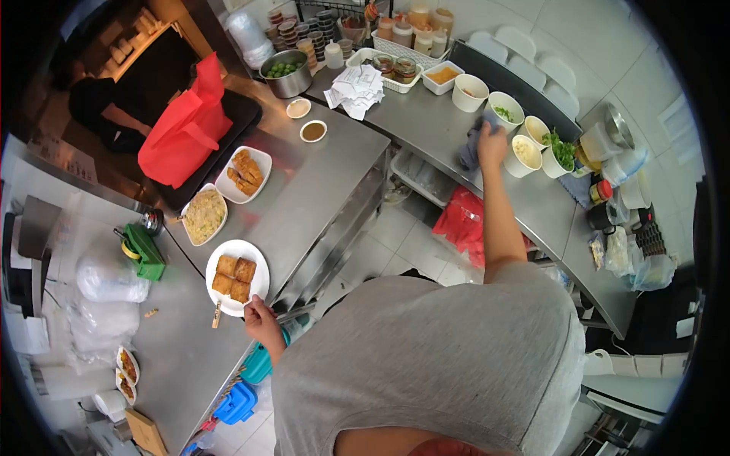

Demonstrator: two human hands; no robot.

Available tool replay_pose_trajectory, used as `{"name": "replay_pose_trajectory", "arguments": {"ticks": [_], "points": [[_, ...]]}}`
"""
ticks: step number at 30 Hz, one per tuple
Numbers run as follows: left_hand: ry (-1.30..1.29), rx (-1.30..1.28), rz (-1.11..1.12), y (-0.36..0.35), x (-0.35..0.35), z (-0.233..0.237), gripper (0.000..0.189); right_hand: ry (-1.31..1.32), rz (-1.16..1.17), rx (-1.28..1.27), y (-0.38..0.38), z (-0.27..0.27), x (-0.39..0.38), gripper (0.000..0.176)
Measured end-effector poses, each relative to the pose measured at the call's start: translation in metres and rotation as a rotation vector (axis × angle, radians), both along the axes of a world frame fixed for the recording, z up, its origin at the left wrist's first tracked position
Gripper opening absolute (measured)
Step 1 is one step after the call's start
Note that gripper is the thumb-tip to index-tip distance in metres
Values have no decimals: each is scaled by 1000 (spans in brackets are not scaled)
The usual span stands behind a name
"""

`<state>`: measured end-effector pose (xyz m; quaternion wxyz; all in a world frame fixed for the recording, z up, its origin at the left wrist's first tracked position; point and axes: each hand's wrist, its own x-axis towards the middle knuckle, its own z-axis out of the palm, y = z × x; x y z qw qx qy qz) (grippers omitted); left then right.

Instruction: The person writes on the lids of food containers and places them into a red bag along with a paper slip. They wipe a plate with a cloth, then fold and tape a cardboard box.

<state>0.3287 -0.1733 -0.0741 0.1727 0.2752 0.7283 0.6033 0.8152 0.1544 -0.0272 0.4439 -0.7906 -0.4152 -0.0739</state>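
My left hand (262, 322) pinches the near rim of a round white plate (260, 262). Several square golden-brown fried pieces (234, 278) lie on that plate, and a small printed wooden clip (217, 313) is by its left edge. Over at the right counter, my right hand (493, 144) is closed on a crumpled grey-blue cloth (471, 146). Just past the cloth is a white tub of chopped green onion (504, 112). A tub of pale minced food (525, 153) stands to the right of this hand.
Beyond the plate sit a dish of fried rice (205, 216), a dish of sliced fried cutlet (245, 173) and a red bag (185, 125). Paper slips (356, 90) lie near a metal pot (286, 74). A floor gap separates the counters. A person (106, 114) stands beyond the opening.
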Motion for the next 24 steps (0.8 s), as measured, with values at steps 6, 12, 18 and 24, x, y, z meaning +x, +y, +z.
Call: {"name": "replay_pose_trajectory", "arguments": {"ticks": [6, 12, 18, 24], "points": [[53, -71, -65, 14, 21, 8, 29, -353, 132, -210, 92, -83, 18, 21], [-36, -202, -392, 36, 53, 6, 21, 170, 1462, -914, 30, -62, -32, 13], [240, -80, -707, 70, 101, 37, 28, 34, 1953, -786, -89, 23, -178, 32], [-11, -41, -580, 75, 94, 20, 24, 131, 1831, -494, -96, 45, -262, 26]]}}
